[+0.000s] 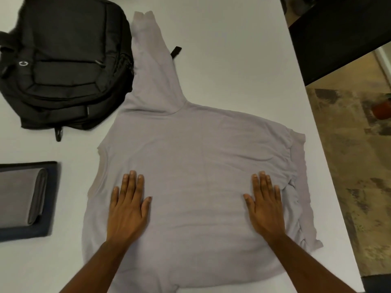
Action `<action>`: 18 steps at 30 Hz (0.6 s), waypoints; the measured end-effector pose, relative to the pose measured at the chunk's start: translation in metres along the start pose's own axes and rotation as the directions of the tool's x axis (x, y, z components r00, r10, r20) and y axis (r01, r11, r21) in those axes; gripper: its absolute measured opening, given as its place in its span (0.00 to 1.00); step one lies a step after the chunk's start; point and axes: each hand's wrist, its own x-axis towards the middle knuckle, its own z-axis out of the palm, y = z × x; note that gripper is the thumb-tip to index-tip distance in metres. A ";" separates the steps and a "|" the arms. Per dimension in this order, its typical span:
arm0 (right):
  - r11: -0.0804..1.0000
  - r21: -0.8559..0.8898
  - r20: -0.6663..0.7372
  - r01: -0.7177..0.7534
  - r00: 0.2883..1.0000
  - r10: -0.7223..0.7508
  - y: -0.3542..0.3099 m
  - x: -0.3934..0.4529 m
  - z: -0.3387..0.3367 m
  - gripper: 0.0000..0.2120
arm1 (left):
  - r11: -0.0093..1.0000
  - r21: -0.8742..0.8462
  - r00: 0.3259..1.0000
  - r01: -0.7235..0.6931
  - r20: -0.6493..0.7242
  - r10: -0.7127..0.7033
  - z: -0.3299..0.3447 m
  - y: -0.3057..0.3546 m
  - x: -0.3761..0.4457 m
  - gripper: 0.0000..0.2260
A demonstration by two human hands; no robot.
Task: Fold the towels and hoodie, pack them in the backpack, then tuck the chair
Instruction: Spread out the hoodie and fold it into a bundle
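Both hands lie flat, fingers straight, on the grey hoodie point(190, 161) spread over the white table point(243, 60): left hand point(127, 210), right hand point(265, 208), neither grip clenched. Left of them sits a folded grey towel point(21, 197) on what looks like a dark towel point(45, 229). Farther off lies the black backpack point(65, 64), touching the hoodie's sleeve.

I am reaching both bare forearms forward, holding my left hand point(127, 208) and my right hand point(265, 206) flat, palms down, fingers straight and close together, thumbs angling inward toward each other, well apart.
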 end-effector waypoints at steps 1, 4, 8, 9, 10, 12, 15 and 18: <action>1.000 -0.003 -0.001 -0.005 1.000 0.005 -0.001 -0.004 0.000 0.33 | 1.000 -0.006 1.000 0.008 0.002 -0.008 0.001 0.002 -0.008 0.30; 0.997 0.023 0.027 0.070 0.997 -0.070 -0.011 -0.031 -0.002 0.32 | 0.999 -0.030 1.000 0.019 0.025 -0.018 0.005 0.008 -0.042 0.30; 0.970 -0.003 0.104 0.245 0.964 -0.243 -0.013 -0.089 0.005 0.31 | 0.998 -0.020 0.997 0.058 0.059 -0.057 0.009 0.007 -0.091 0.30; 0.971 -0.010 0.116 0.237 0.965 -0.234 -0.010 -0.099 0.007 0.31 | 0.998 -0.017 0.996 0.061 0.065 -0.060 0.009 0.005 -0.099 0.30; 0.977 -0.009 0.120 0.214 0.970 -0.211 -0.008 -0.104 0.007 0.31 | 0.998 -0.015 0.996 0.059 0.069 -0.058 0.009 0.004 -0.105 0.30; 0.982 -0.007 0.133 0.187 0.974 -0.185 -0.006 -0.106 0.006 0.31 | 0.999 -0.016 0.996 0.052 0.072 -0.050 0.007 0.003 -0.109 0.30; 0.982 -0.010 0.147 0.190 0.971 -0.187 -0.007 -0.105 0.001 0.31 | 0.998 -0.018 0.994 0.062 0.089 -0.060 0.005 0.004 -0.108 0.30; 0.987 -0.005 0.144 0.160 0.977 -0.158 0.001 -0.115 -0.001 0.31 | 0.993 -0.050 0.989 0.107 0.109 -0.101 0.004 0.002 -0.117 0.30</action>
